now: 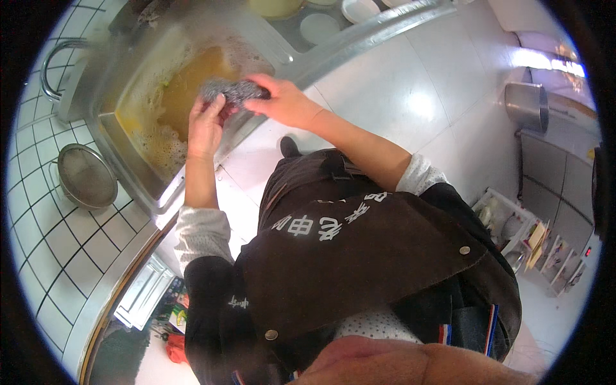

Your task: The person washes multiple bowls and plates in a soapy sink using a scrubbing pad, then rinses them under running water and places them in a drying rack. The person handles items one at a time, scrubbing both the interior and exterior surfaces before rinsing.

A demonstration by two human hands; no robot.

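Both my hands are together over the near edge of a stainless-steel sink (108,126). Between them is a grey steel-wool scourer (226,90). My left hand (206,122) grips its left end from below, thumb on top. My right hand (281,98) pinches the other end between thumb and fingers. A dark patch shows at the right-hand end; whether it is a separate thing is unclear. Behind the scourer, cloudy yellow-brown water (190,94) with foam along its edges fills the basin. A small green scrap (166,83) floats in it.
A round mesh strainer (88,176) rests on the white tiled surface (57,231) at left, near a curved metal pipe (48,72). White round dishes (320,29) lie in the adjoining sink section. At right are a metal pot (527,107) and a white rack (510,216).
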